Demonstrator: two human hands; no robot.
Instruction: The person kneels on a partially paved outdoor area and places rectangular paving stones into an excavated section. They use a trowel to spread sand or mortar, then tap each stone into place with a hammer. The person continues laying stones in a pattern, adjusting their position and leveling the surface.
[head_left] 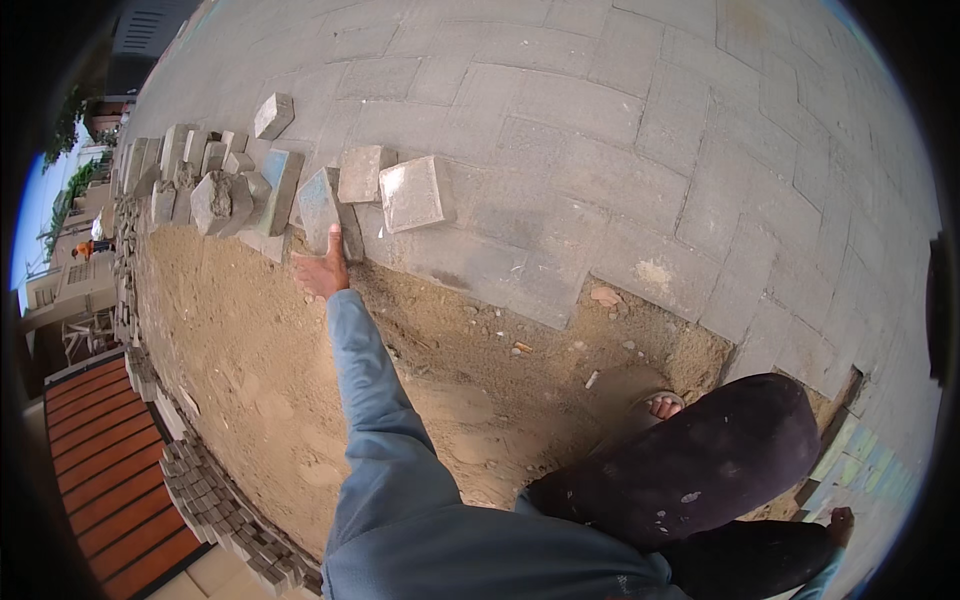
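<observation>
My left hand (322,272) reaches far out at the end of a blue-grey sleeve. It grips the near end of a grey concrete paving block (318,202) with a bluish top, the thumb lying on the block and the fingers partly hidden. This block stands tilted at the edge of the sand. Beside it on the right are two pale square-faced blocks, one (366,174) slightly behind the other (414,194). To its left another bluish block (281,190) leans. My right hand (840,526) is small beyond my knee at the lower right, its fingers too unclear to read.
Loose blocks (222,203) are heaped at the left. Laid grey paving (600,150) stretches across the far side, ending in a stepped edge along bare sand (260,340). Stacked pavers (215,500) line the lower left by an orange slatted gate (105,460). My bare foot (665,405) rests on sand.
</observation>
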